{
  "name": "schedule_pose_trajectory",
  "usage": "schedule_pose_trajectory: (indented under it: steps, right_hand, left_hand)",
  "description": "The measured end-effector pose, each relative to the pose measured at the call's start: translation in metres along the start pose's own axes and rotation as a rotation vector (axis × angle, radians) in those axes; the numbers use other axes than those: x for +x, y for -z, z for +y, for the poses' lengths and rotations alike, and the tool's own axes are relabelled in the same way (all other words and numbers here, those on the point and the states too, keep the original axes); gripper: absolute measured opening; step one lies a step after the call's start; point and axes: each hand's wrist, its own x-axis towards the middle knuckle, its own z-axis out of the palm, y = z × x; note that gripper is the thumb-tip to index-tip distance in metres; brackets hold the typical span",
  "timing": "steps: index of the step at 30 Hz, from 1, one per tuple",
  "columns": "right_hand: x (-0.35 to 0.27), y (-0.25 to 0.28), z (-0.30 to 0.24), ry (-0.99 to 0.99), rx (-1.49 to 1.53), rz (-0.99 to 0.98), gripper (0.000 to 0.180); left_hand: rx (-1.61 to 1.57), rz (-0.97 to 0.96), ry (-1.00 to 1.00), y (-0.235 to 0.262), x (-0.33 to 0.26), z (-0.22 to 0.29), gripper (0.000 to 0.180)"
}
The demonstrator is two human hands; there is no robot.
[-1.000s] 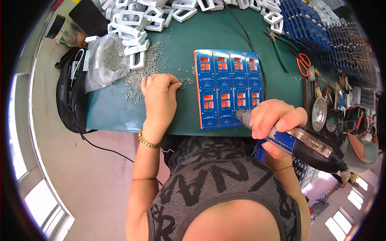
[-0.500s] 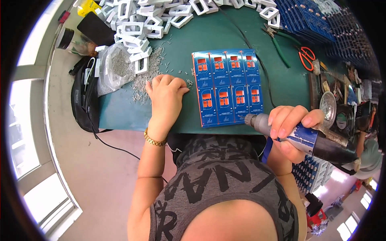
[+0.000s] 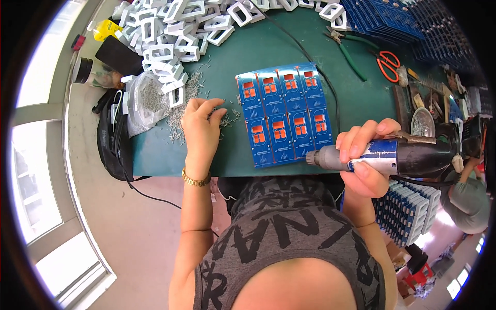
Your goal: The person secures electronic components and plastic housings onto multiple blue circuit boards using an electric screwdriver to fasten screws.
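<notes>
My right hand [image 3: 364, 157] is wrapped round an electric screwdriver [image 3: 385, 156] with a blue band and a dark rear end. The tool lies sideways, its grey nose near the lower right corner of a blue circuit board panel [image 3: 285, 106]. That panel rests flat on the green table, with orange showing through its cutouts. Beside its left edge, my left hand [image 3: 200, 126] is closed with curled fingers at a pile of small metal screws [image 3: 178, 124]. Whatever its fingertips hold is too small to make out.
Many white plastic frames [image 3: 160, 51] are heaped at the far left, beside a clear bag [image 3: 147, 106] of screws. Green-handled pliers [image 3: 351, 59], orange-handled scissors [image 3: 388, 66] and stacked blue boards [image 3: 387, 23] occupy the far right. A black cable [image 3: 305, 49] crosses the table.
My left hand has drawn its fingers together beside the screws. My right hand has moved slightly left with the screwdriver, now held more level. The whole view has shifted a little.
</notes>
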Motion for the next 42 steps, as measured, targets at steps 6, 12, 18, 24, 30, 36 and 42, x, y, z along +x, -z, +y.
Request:
schedule_pose_trajectory:
  steps: [6,12,18,24,30,36,42]
  right_hand:
    - [0.000,-0.001,-0.001,0.021,-0.062,-0.019,0.057]
    - [-0.001,-0.002,0.000,0.020,-0.055,-0.005,0.057]
    - [0.001,-0.004,-0.001,0.014,-0.098,0.002,0.055]
    - [0.001,-0.006,-0.004,0.014,-0.142,-0.066,0.053]
    - [-0.005,-0.013,-0.008,0.002,-0.155,-0.070,0.051]
    - [-0.005,-0.014,-0.009,0.039,-0.244,-0.117,0.050]
    - [-0.006,-0.010,-0.001,0.081,-0.209,-0.108,0.053]
  left_hand:
    - [0.116,-0.103,-0.109,-0.009,0.001,0.005,0.005]
    - [0.145,-0.020,-0.187,-0.014,-0.005,0.003,0.007]
    - [-0.172,-0.056,-0.266,-0.008,-0.022,0.039,0.015]
    - [-0.300,-0.240,-0.372,-0.016,-0.045,0.058,0.018]
    - [-0.208,-0.215,-0.455,-0.020,-0.047,0.058,0.017]
    - [-0.213,-0.175,-0.417,-0.023,-0.052,0.061,0.019]
    - [-0.217,-0.252,-0.479,-0.016,-0.045,0.061,0.018]
